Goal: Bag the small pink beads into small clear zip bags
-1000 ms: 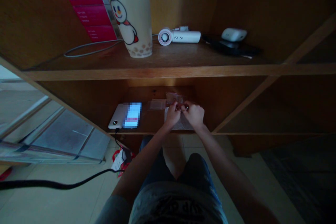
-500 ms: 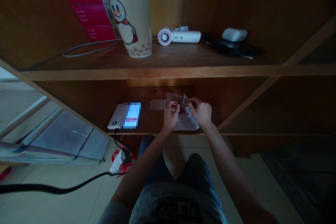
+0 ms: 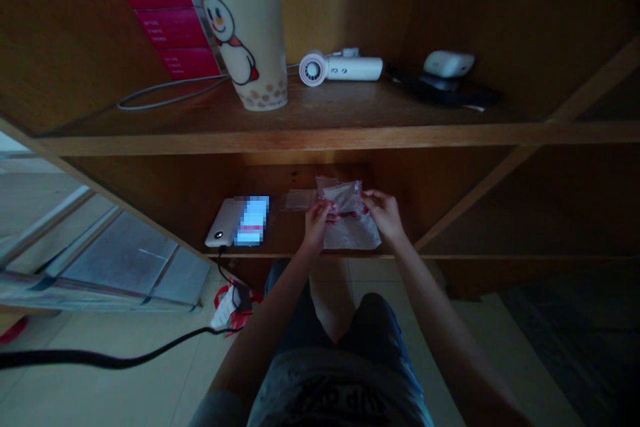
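Observation:
A small clear plastic bag point(image 3: 345, 197) is stretched between my two hands over the lower shelf. My left hand point(image 3: 316, 223) pinches its lower left side, and my right hand point(image 3: 384, 213) grips its right edge. Small dark reddish pieces show along the lower part of the bag, too small to name. Beneath it lies a whitish, see-through sheet or bag point(image 3: 353, 233) at the shelf's front edge. Another flat clear packet point(image 3: 299, 199) rests just left of my left hand.
On the lower shelf, a white power bank point(image 3: 220, 223) with a cable lies beside a lit phone point(image 3: 251, 220). The upper shelf point(image 3: 325, 137) holds a bubble tea cup point(image 3: 250, 40), a pink box point(image 3: 165, 20), a white handheld fan point(image 3: 345, 69) and a white case point(image 3: 449, 64).
My hands have moved slightly apart, the left one leftward. The clear bag, crumpled between them before, is now spread out flat and shows its full width.

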The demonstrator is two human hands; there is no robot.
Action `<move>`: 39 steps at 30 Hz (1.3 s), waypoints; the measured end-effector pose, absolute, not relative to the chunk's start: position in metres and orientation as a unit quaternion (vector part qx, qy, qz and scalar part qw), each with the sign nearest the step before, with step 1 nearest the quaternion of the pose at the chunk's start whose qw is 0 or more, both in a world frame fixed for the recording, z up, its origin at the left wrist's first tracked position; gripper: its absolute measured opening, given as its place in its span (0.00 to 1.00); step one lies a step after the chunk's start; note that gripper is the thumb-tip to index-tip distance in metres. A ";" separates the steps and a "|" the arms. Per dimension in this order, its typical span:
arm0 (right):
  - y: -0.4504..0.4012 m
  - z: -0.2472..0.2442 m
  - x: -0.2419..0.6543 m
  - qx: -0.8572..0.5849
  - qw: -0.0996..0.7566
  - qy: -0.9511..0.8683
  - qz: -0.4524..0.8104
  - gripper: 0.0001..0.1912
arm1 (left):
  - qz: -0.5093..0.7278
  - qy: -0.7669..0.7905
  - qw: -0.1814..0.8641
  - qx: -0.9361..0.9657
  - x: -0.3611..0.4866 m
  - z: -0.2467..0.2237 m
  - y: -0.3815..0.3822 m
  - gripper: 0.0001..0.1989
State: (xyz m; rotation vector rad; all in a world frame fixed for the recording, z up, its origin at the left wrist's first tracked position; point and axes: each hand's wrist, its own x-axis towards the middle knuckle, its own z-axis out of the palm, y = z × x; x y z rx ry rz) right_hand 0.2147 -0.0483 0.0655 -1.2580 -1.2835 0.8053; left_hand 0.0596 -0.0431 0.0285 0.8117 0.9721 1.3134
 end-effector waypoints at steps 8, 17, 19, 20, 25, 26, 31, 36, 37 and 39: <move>-0.049 0.046 0.210 -0.533 0.595 -0.490 0.348 0.12 | 0.587 0.446 0.572 0.360 0.054 0.026 -0.038 0.14; -0.055 0.051 0.192 -0.532 0.566 -0.483 0.404 0.18 | 0.571 0.468 0.533 0.413 0.054 0.027 -0.037 0.15; -0.054 0.050 0.190 -0.531 0.566 -0.462 0.428 0.20 | 0.569 0.468 0.521 0.431 0.054 0.028 -0.037 0.15; -0.054 0.049 0.188 -0.530 0.570 -0.447 0.441 0.20 | 0.569 0.468 0.513 0.440 0.054 0.029 -0.038 0.15; -0.051 0.037 0.180 -0.498 0.609 -0.327 0.523 0.21 | 0.576 0.462 0.493 0.461 0.055 0.035 -0.041 0.16; -0.050 0.034 0.178 -0.479 0.614 -0.303 0.549 0.20 | 0.579 0.457 0.493 0.461 0.055 0.037 -0.042 0.16; -0.046 0.025 0.173 -0.350 0.608 -0.191 0.686 0.14 | 0.604 0.424 0.482 0.473 0.055 0.047 -0.050 0.16; -0.044 0.023 0.171 -0.273 0.615 -0.121 0.730 0.08 | 0.607 0.404 0.444 0.521 0.054 0.052 -0.059 0.14; -0.044 0.023 0.171 -0.263 0.615 -0.110 0.735 0.08 | 0.607 0.403 0.431 0.532 0.053 0.052 -0.060 0.13; -0.044 0.023 0.171 -0.252 0.611 -0.097 0.744 0.08 | 0.601 0.404 0.407 0.557 0.053 0.052 -0.062 0.12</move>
